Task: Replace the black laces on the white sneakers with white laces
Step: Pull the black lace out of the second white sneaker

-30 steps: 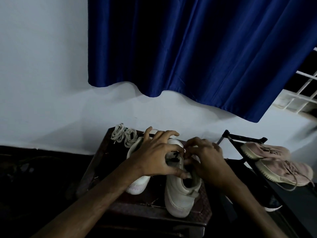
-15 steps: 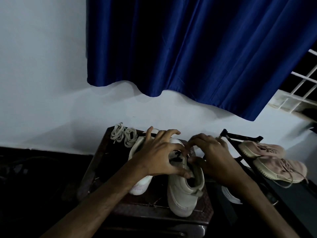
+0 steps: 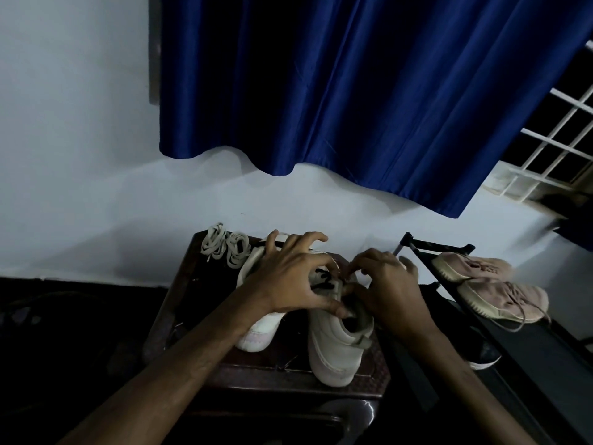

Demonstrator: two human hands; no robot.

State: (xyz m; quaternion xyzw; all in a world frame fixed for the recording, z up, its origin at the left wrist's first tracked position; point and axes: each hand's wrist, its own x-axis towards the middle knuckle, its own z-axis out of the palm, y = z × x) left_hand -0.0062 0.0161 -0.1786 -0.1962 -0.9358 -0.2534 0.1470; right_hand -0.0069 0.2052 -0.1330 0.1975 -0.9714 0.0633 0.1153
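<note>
I see both hands on 1 white sneaker (image 3: 337, 351), which stands heel-near on the dark counter (image 3: 179, 303). My left hand (image 3: 288, 281) grips its upper, thumb at the collar and fingers curled over the black lace (image 3: 322, 279). My right hand (image 3: 388, 290) pinches that lace at the tongue. The 2nd sneaker (image 3: 260, 332) sits just beside this shoe, partly under my left wrist. Beyond it lie 2 coiled white laces (image 3: 224, 248). On the sneaker's other side, 2 pink shoes (image 3: 500, 297) rest well apart from it.
</note>
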